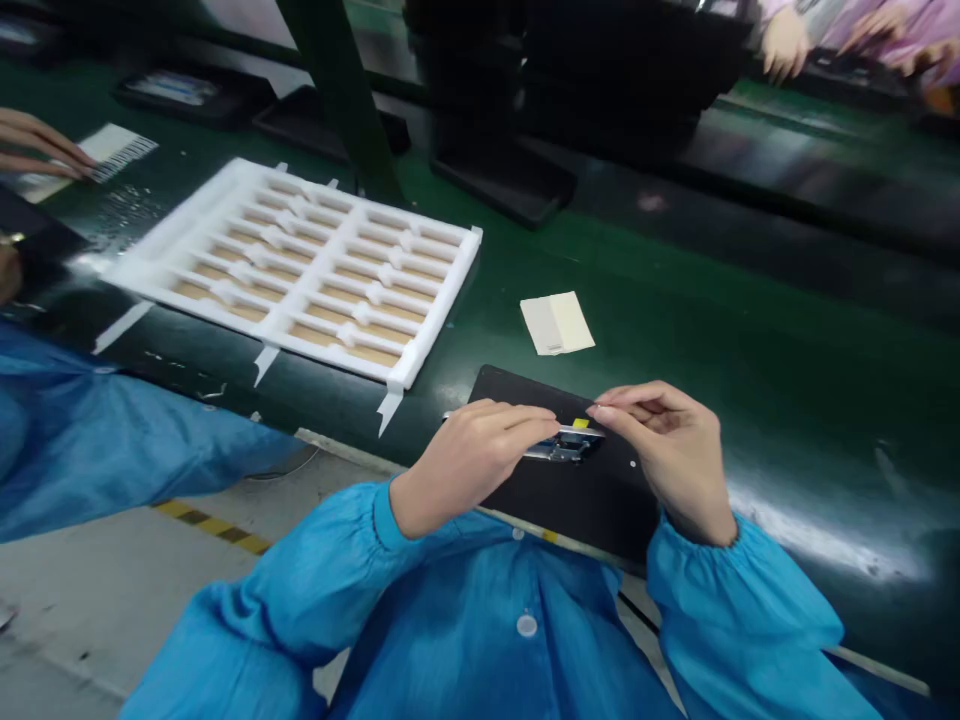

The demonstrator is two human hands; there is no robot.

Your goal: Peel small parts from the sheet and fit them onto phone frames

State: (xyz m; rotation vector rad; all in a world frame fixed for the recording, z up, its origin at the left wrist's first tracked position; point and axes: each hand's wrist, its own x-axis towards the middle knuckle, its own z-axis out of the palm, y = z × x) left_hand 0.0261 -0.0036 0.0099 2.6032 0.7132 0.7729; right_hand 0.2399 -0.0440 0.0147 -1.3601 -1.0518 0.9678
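Silver-edged flat electronic part (555,450), held in left grip (476,450) over black rectangular mat (581,505); right grip (664,440) at its two o'clock, near small yellow tab (580,424), can't tell if pinching anything. Cream-and-grey card (557,323) at twelve, on green tabletop (720,350).

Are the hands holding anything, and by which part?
The left hand holds the electronic device by its left part. The right hand is close by the yellow tab; whether it grips anything cannot be told.

I see a white slotted foam tray (319,267) on the dark green bench (712,320), white tape strips (391,404) along its near edge. Shallow black trays (300,118) sit behind it; yellow-and-black striped tape (212,525) crosses the grey floor (97,610).
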